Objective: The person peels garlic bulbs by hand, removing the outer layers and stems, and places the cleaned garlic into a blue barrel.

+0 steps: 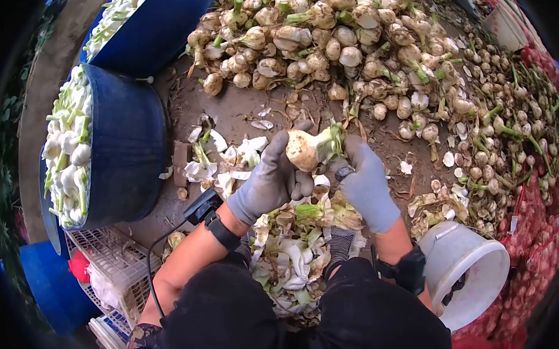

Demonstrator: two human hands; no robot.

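Left hand (270, 180), gloved, clasped a dirty onion bulb (303, 150); right hand (366, 182) pinched its green stalk (333, 139) above the peelings (291, 251).

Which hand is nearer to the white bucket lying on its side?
Right. The right hand works at the onion's stalk end, up and left of the white bucket by the right knee. The left hand, holding the onion, sits farther left.

Both my forearms reach forward, bare, a strap at each wrist. My gloved left hand (270, 180) curls its fingers closed in a grip — my gloved right hand (368, 185) is curled too, close beside it.
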